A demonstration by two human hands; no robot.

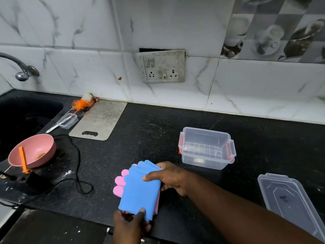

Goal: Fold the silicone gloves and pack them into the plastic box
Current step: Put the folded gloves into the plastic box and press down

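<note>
Blue glove (140,191) stacked on pink glove (119,184), near counter edge. Right hand (168,176) grips their right side, thumb on top; left hand (130,224) pinches the near edge. Best: align edges, fold compactly to fit the open box (202,162), far right.

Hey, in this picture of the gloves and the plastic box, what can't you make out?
All in the head view.
Pink glove: mostly covered by the blue glove; its fold is hidden.
Right hand: fingers hidden under the gloves.
Left hand: cut off by the bottom edge.
Lid: runs off the right edge; its dark mark is too blurred to read.
Small clear tub: contents too small to name.
</note>
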